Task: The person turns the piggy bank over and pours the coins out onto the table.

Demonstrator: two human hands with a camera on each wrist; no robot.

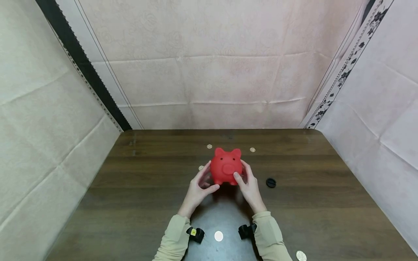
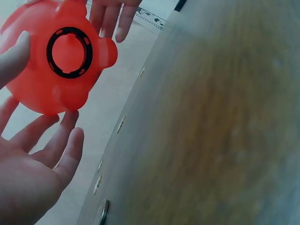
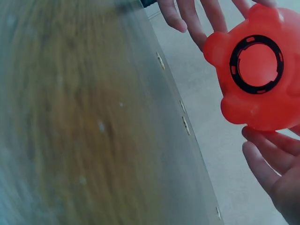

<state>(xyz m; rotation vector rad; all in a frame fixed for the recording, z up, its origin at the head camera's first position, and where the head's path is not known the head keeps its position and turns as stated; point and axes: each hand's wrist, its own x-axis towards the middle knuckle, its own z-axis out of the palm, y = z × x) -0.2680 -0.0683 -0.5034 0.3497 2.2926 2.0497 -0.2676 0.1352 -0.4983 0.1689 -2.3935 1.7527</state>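
Both hands grip a red piggy bank (image 1: 226,166) from its two sides and hold it up over the wooden table, snout facing me. The left hand (image 1: 196,193) has its thumb low on the near side, with fingers round the flank. On the other side, the right hand (image 1: 250,189) lays its thumb on the front near the snout. In both wrist views the underside shows a black ring (image 3: 234,66) round a hole, set between the stubby feet. A black round plug (image 1: 271,182) lies on the table right of the right hand.
Coins lie scattered on the table (image 1: 137,203): a coin (image 1: 209,146) and another coin (image 1: 253,149) behind the bank, a coin (image 1: 201,168) by the left fingers, and a larger coin (image 1: 301,256) at front right. A pale disc (image 1: 218,236) lies between the forearms. Pale cloth (image 1: 209,79) hangs behind.
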